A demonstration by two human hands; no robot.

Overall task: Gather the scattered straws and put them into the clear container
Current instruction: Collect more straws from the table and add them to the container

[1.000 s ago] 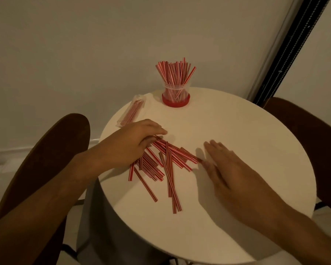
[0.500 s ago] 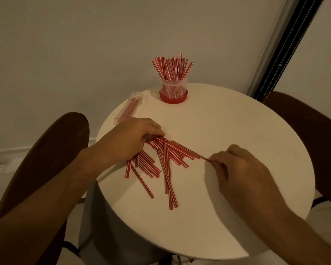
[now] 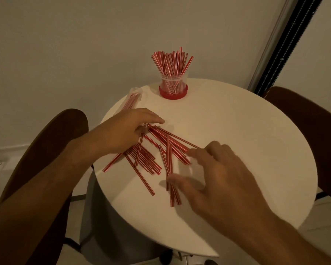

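Several red-and-white striped straws (image 3: pixel 151 155) lie scattered in a loose fan on the round white table (image 3: pixel 246 131). My left hand (image 3: pixel 126 131) rests palm down on the fan's upper left end, fingers pressing the straw tips. My right hand (image 3: pixel 214 175) hovers over the fan's right side, fingers spread and blurred, thumb near the lower straws; it holds nothing that I can see. The clear container (image 3: pixel 173 87) with a red base stands at the table's far edge, upright, holding a bunch of straws.
A clear plastic packet with a few straws (image 3: pixel 132 101) lies at the table's far left edge. Dark brown chairs stand at the left (image 3: pixel 46 150) and the right (image 3: pixel 304 121). A wall is close behind the table.
My right hand has gone from pinching the straw tips at the right to spreading its fingers over the pile, moving left. My left hand has stayed on the straws' upper ends.
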